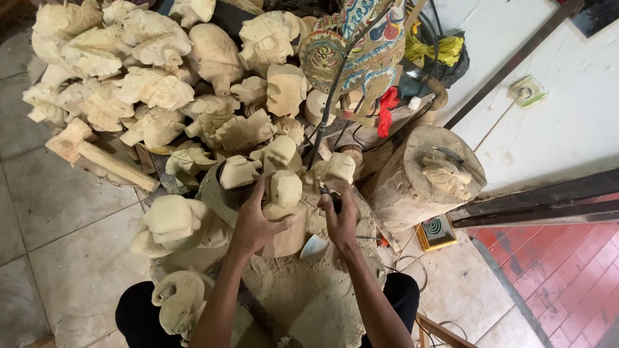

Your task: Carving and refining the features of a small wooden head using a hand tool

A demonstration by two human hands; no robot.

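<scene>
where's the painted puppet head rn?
Head view, top centre-right: the painted puppet head sits behind the pile of unpainted wooden carvings, left of the yellow bag and above the log block.

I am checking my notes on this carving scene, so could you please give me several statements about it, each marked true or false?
1. The left hand grips a pale wooden carving on the work block. True.
2. The right hand is empty. False: it holds a dark-handled tool against the carving.
3. A heap of unpainted carved heads lies beyond the hands. True.
4. The painted puppet figure lies on the red floor tiles. False: it stands up behind the heap.
5. A carved piece rests on the log stump to the right. True.
</scene>
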